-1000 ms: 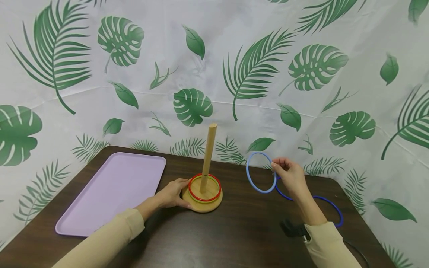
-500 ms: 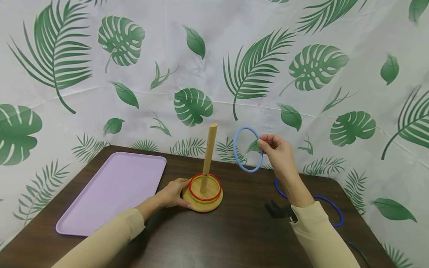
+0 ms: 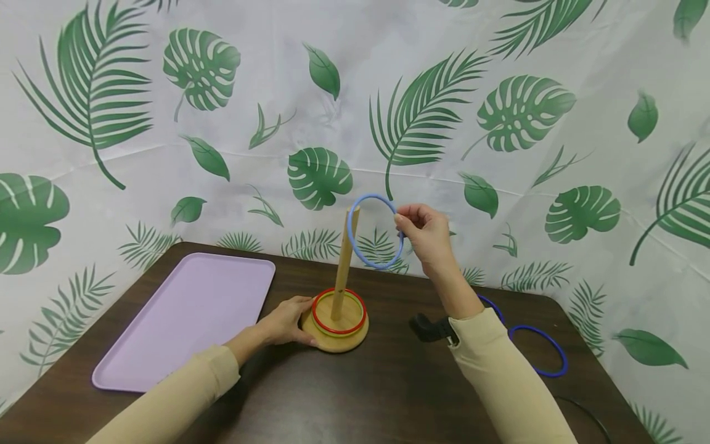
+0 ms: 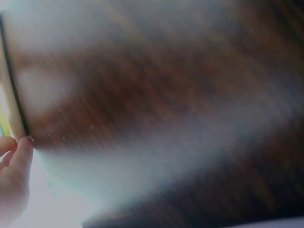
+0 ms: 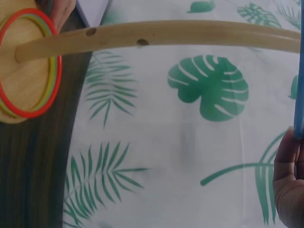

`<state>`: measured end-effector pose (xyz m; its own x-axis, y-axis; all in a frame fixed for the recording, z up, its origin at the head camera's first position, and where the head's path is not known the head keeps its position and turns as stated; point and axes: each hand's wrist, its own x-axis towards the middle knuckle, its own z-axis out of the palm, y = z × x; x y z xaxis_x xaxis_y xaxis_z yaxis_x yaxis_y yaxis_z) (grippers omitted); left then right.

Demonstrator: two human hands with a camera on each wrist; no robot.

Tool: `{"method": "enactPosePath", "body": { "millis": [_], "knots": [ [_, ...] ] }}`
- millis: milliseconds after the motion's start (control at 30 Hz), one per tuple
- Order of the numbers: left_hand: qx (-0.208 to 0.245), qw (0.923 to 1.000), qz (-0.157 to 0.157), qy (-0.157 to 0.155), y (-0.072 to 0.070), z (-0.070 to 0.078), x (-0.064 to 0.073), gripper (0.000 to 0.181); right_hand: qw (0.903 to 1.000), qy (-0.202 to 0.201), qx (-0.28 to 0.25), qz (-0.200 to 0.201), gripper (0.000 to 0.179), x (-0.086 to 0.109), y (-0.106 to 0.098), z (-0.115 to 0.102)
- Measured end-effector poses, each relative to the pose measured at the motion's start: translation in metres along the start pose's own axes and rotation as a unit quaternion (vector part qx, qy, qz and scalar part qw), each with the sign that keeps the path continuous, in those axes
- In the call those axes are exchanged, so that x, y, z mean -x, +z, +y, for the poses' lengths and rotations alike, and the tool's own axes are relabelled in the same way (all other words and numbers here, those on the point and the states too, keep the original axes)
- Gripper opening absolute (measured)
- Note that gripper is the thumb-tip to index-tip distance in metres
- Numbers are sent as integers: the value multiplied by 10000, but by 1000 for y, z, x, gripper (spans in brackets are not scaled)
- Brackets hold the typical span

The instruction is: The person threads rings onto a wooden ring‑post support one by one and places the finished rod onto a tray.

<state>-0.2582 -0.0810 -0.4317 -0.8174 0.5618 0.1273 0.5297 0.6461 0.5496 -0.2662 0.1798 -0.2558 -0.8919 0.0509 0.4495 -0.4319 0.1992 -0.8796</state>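
Note:
My right hand [image 3: 432,237] pinches a light blue ring [image 3: 379,267] by its right side. The ring stands near-upright at the top of a wooden peg [image 3: 342,271], overlapping it in the head view; whether it encircles the tip I cannot tell. In the right wrist view, the blue ring [image 5: 299,95] appears edge-on at the right border. My left hand [image 3: 285,322] grips the left rim of the peg's round wooden base [image 3: 333,345], thumb at the front. Around the peg's foot lie a red ring [image 5: 59,80] and a yellow-green ring [image 5: 51,71].
Two dark blue rings, one partly behind the right forearm [image 3: 493,306] and one fully visible [image 3: 566,357], lie on the brown table [image 3: 355,394] at the right. A lilac tray [image 3: 194,308] lies at the left. Leaf-printed cloth [image 3: 355,123] hangs behind. A black cable [image 3: 588,414] runs at the front right.
My right hand has carried the light blue ring up and left, from above the right of the table to the peg's top. The left hand and the base have stayed put.

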Motion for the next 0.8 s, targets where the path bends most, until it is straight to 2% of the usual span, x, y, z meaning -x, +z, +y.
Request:
{"method": "enactPosePath", "body": {
  "millis": [467, 633, 800],
  "knots": [
    [-20, 10000, -28, -25, 0, 0, 1, 91, 9996, 171, 238, 58, 15, -2, 26, 11],
    [-30, 10000, -17, -8, 1, 0, 1, 91, 9977, 263, 628, 65, 13, 2, 31, 26],
    [-82, 9999, 78, 127, 0, 1, 1, 90, 9936, 391, 1056, -9, 11, 15, 34, 50]
  ]
}}
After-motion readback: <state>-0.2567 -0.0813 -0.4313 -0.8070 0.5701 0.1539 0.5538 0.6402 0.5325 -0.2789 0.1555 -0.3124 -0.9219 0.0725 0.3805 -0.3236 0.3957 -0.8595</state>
